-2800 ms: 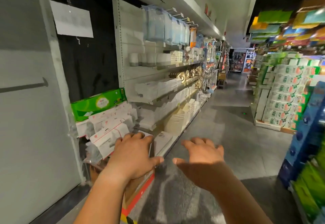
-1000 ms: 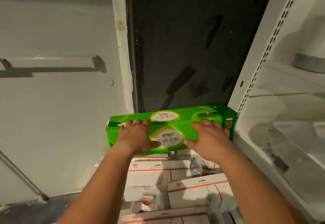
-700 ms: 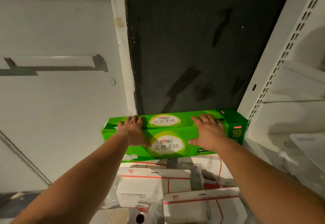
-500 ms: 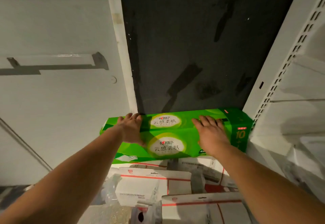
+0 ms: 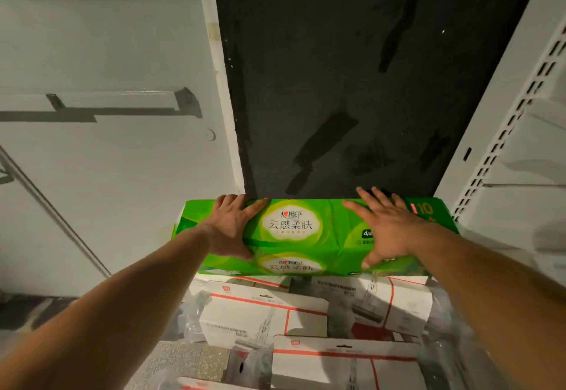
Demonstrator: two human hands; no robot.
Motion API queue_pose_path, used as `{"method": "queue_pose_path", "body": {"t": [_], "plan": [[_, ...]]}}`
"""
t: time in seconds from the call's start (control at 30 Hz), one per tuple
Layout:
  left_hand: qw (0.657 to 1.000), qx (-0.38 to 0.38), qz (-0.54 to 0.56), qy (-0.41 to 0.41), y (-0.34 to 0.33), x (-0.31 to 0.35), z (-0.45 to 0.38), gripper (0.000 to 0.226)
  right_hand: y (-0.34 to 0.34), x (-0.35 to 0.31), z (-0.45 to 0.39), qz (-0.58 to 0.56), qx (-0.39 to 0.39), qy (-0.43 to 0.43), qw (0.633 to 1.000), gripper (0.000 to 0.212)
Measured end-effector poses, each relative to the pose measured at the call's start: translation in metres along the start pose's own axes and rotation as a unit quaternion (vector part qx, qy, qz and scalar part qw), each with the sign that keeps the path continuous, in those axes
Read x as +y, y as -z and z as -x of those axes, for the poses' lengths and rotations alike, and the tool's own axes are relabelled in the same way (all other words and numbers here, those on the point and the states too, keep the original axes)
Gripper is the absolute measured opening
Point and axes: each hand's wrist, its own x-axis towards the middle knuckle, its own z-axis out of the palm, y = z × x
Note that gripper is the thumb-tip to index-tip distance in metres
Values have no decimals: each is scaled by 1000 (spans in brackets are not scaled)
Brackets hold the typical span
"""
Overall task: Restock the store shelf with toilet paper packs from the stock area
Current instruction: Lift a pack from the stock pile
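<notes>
Both hands are on the green toilet paper pack (image 5: 306,233), which sits at twelve o'clock from the person, on top of a pile of white boxes (image 5: 263,313) and hard up against the dark back panel (image 5: 352,83). Its long axis runs nine to three, straight across the view. The left hand (image 5: 231,224) is planted toward the nine o'clock end, fingers reaching over the far top edge, thumb spread across the near face. The right hand (image 5: 384,227) lies toward the three o'clock end, fingers splayed wide and flat, thumb low on the front. Neither looks nearer; they are evenly spaced. My read: the pack must come toward six o'clock, level, clear of the white shelf upright (image 5: 502,132) at three.
</notes>
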Motion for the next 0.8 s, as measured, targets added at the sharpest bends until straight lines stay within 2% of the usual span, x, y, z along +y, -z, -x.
{"method": "queue_pose_path", "body": {"t": [0.23, 0.4, 0.6, 0.8], "plan": [[998, 50, -18, 38, 19, 10, 39, 126, 6, -5, 12, 4, 61, 33, 998, 129], [992, 85, -56, 71, 54, 0, 102, 128, 32, -34, 31, 4, 120, 77, 990, 129], [979, 125, -70, 142, 69, -27, 219, 130, 74, -112, 50, 9, 159, 160, 974, 127], [956, 137, -65, 251, 55, -56, 372, 131, 106, -238, 72, 16, 167, 264, 950, 124]]}}
